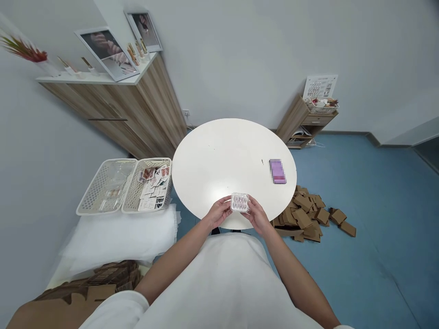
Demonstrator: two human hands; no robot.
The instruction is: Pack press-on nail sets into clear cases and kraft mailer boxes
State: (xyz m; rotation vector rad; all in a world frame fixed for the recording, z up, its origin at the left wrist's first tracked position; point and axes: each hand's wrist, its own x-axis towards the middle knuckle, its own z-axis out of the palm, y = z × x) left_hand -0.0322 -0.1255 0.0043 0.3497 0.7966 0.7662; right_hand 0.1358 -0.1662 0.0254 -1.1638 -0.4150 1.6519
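A small clear plastic case [239,202] with rows of pinkish nail-shaped pieces is held between both hands above the near edge of the round white table [226,155]. My left hand [219,212] grips its left side, fingers closed on the edge. On the right side, my right hand [256,214] holds the case with its thumb and fingers. A purple item [277,172], its surface pixelated, lies at the table's right side. A tiny dark object [262,161] rests to its left.
Left of the table stand a white basket of cards and packs [127,196], another basket holding clear plastic [85,196] and white wrapping sheets [126,233]. Brown cardboard boxes [303,218] are heaped on the floor at right. A wooden cabinet [137,114] stands behind left.
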